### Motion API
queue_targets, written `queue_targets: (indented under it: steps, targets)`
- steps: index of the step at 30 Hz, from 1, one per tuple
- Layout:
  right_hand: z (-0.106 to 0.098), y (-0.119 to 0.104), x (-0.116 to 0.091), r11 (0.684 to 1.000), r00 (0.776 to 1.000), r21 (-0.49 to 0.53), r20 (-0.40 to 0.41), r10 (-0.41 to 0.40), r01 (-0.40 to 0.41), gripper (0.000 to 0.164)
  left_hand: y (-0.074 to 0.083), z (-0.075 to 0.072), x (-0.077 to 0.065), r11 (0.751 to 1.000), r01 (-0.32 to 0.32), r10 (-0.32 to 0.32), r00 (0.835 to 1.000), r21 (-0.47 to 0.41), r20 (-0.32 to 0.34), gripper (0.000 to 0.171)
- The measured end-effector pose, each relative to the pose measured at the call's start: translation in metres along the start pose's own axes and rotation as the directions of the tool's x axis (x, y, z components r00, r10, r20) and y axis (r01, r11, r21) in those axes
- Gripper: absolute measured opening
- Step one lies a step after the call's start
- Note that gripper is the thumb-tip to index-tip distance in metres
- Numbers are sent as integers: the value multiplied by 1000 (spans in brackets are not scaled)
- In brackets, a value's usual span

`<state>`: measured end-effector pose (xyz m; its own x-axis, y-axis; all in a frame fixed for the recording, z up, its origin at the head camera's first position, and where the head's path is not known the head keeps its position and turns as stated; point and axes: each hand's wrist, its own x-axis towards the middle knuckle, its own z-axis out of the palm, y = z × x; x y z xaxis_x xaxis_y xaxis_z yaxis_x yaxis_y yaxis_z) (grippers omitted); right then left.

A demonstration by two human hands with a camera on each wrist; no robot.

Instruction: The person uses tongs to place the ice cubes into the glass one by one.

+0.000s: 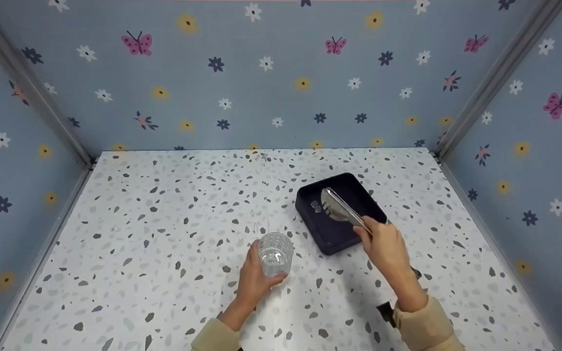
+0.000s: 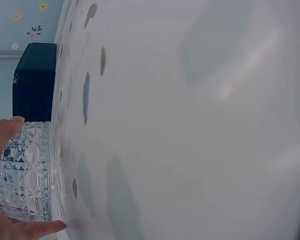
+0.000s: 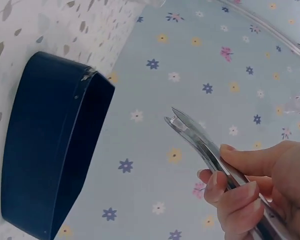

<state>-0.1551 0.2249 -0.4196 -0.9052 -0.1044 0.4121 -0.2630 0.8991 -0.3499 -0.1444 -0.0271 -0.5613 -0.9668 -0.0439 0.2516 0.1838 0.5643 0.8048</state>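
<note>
A clear cut-patterned drinking glass (image 1: 275, 253) stands on the speckled table, and my left hand (image 1: 252, 279) holds it, fingers along its left side and thumb at the near side. In the left wrist view the glass (image 2: 31, 170) shows its faceted wall between thumb and finger. My right hand (image 1: 387, 247) grips silver metal tongs (image 1: 351, 213) over a dark blue square box (image 1: 312, 228). Between the tong tips, the right wrist view shows a small clear piece (image 3: 179, 121); its kind is unclear. Small clear lumps (image 1: 316, 206) lie inside the box at its left.
White speckled tabletop (image 1: 164, 234) surrounds the glass and box. Blue flowered panels (image 1: 271, 73) rise at the back and both sides, with grey metal posts (image 1: 500, 73) at the corners.
</note>
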Motion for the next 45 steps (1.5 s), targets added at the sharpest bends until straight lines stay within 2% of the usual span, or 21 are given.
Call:
queue_targets:
  steps: [8,15,24,33,45]
  targets:
    - [-1,-15,-10,994,994,45,-33,-100,102,11,1,-1,0,1000,22,-22,1000,-13,13,98]
    - [7,-22,-16,979,984,101,-48,-174,178,12,1,-2,-1,999,23,-23,1000,-28,12,98]
    - [17,-28,-25,958,969,146,-19,-246,246,8,1,-2,-1,999,21,-21,1000,-37,6,100]
    - [26,-32,-30,943,953,158,34,-300,291,8,1,-2,-2,999,23,-23,1000,-48,5,100]
    - [34,-31,-30,917,922,101,3,-388,386,17,-1,-1,-1,998,38,-37,999,-49,11,100]
